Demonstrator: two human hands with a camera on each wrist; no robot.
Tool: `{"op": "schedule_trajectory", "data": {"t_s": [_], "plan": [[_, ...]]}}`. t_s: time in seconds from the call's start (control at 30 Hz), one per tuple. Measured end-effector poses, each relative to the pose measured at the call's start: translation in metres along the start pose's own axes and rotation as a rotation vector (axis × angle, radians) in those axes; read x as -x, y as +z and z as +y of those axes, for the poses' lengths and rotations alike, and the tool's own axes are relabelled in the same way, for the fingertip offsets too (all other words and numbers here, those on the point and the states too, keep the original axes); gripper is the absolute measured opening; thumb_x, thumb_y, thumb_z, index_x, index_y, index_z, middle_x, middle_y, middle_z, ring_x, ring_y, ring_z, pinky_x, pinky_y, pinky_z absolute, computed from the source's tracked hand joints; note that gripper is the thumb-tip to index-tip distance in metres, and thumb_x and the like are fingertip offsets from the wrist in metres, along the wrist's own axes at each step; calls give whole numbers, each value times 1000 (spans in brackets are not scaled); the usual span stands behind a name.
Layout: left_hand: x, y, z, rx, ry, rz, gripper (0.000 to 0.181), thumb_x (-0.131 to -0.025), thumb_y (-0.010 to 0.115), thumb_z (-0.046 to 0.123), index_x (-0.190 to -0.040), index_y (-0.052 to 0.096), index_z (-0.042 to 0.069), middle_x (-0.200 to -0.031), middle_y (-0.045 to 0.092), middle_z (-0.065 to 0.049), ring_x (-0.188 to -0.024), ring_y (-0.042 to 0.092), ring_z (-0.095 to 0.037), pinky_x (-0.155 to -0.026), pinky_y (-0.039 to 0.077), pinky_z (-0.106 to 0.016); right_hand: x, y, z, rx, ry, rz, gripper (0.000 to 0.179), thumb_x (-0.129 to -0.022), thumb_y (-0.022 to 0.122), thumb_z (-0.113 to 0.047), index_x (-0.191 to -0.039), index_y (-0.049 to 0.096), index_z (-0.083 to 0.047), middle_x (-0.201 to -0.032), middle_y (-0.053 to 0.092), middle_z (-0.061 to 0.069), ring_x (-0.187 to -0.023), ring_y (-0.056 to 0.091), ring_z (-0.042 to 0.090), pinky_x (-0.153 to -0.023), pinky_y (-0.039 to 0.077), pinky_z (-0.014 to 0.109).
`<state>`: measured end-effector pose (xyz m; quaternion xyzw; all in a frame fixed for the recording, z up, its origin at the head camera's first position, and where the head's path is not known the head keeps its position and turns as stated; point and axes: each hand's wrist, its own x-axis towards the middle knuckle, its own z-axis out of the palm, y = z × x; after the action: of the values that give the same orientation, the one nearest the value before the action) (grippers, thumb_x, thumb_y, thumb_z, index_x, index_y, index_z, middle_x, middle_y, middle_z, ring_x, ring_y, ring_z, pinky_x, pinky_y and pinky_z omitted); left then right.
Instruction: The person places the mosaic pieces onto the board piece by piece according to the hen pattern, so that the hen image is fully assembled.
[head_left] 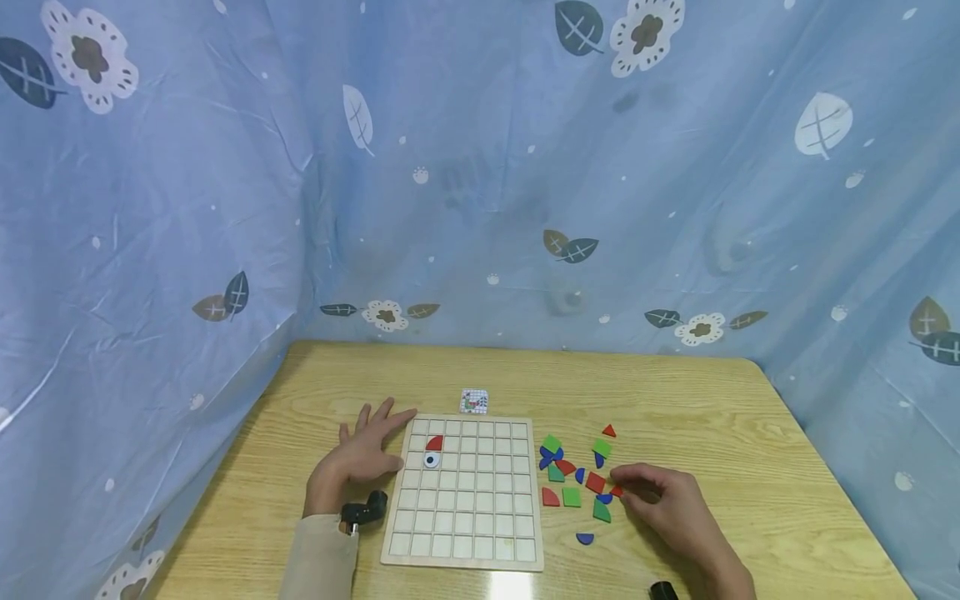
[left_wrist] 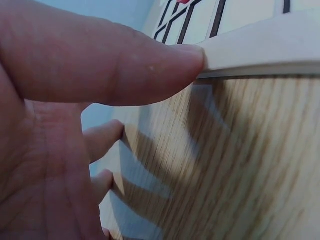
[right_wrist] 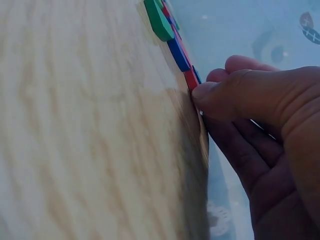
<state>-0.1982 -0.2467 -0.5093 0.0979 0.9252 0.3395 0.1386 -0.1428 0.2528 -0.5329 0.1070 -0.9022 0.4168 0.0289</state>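
A pale wooden grid board (head_left: 462,560) lies on the table. In its upper left cells sit a red quarter-circle piece (head_left: 435,443) and a white piece with a dark dot (head_left: 432,459). My left hand (head_left: 363,454) is spread at the board's left side; in the left wrist view its thumb (left_wrist: 150,70) touches the board's edge (left_wrist: 260,55). At the right edge of a group of loose pieces, my right hand (head_left: 663,504) pinches a small red triangle (head_left: 617,492) between thumb and forefinger. The right wrist view shows the thumb tip against a red piece (right_wrist: 190,80).
Right of the board lie several loose pieces, among them a red square (head_left: 595,482), a green square (head_left: 572,497), a blue half-circle (head_left: 585,539) and another red triangle (head_left: 609,431). A small printed card (head_left: 474,401) lies beyond the board. A blue patterned curtain (head_left: 480,167) surrounds the table.
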Motion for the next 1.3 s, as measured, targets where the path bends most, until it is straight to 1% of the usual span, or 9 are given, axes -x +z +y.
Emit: {"op": "schedule_trajectory", "data": {"t_s": [0.17, 0.33, 0.43, 0.57, 0.7, 0.9, 1.07, 1.17, 1.3], "plan": [[1, 0, 1, 1, 2, -1, 89, -86, 77, 4, -168, 47, 20, -183, 13, -25, -165, -7, -60, -118, -10, -91, -1, -3, -4, -6, -9, 26, 33, -89, 83, 8, -113, 85, -14, -110, 85, -2, -98, 78, 2, -85, 64, 21], [1, 0, 1, 6, -5, -2, 89, -86, 75, 3, -168, 47, 20, -183, 12, -25, -166, -9, -59, -118, -11, -90, -10, 1, -18, -25, -110, 42, 27, -90, 85, 3, -113, 84, -11, -109, 85, 0, -99, 79, 5, -88, 64, 22], [1, 0, 1, 4, -6, 1, 89, -85, 75, 3, -168, 47, 20, -183, 12, -25, -166, -8, -59, -118, -10, -90, -20, 9, -31, -53, -154, 19, 26, -91, 85, 0, -115, 84, -11, -109, 85, 1, -101, 80, 8, -90, 66, 30], [0, 0, 0, 4, -11, 1, 89, -86, 75, 5, -168, 46, 21, -183, 11, -24, -166, -8, -59, -119, -10, -90, -37, 28, -49, -90, -202, -29, 25, -93, 85, -3, -117, 84, -11, -111, 85, 0, -103, 80, 13, -92, 67, 41], [-1, -1, -1, 17, -8, -3, 88, -86, 75, 4, -168, 46, 20, -183, 10, -24, -166, -9, -59, -119, -11, -89, -54, 51, -66, -166, -263, -84, 25, -94, 83, -3, -118, 83, -7, -115, 84, 4, -107, 81, 18, -94, 67, 46], [0, 0, -1, 27, -6, -6, 86, -88, 77, 4, -168, 46, 19, -183, 9, -25, -165, -11, -59, -118, -13, -89, -75, 85, -87, -193, -323, -127, 24, -96, 82, -5, -120, 83, -9, -118, 84, 2, -110, 80, 18, -96, 66, 45], [1, 0, 0, 34, -13, 0, 86, -88, 77, 4, -167, 48, 19, -183, 10, -24, -165, -11, -59, -118, -14, -89, -89, 109, -107, -253, -338, -200, 25, -98, 80, -6, -123, 82, -8, -120, 83, 6, -112, 79, 23, -103, 64, 44], [1, 0, 1, 21, -25, 14, 86, -87, 78, 4, -166, 49, 20, -183, 12, -24, -166, -8, -59, -119, -12, -89, -97, 123, -118, -283, -345, -246, 25, -98, 80, -6, -124, 82, -7, -121, 83, 7, -112, 80, 25, -104, 63, 44], [-1, 2, 1, -1, -40, 24, 85, -87, 79, 5, -166, 51, 21, -182, 15, -25, -166, -5, -60, -119, -9, -90, -107, 143, -131, -275, -343, -298, 25, -98, 80, -5, -122, 83, -8, -119, 83, 4, -110, 80, 22, -102, 64, 44]]}}
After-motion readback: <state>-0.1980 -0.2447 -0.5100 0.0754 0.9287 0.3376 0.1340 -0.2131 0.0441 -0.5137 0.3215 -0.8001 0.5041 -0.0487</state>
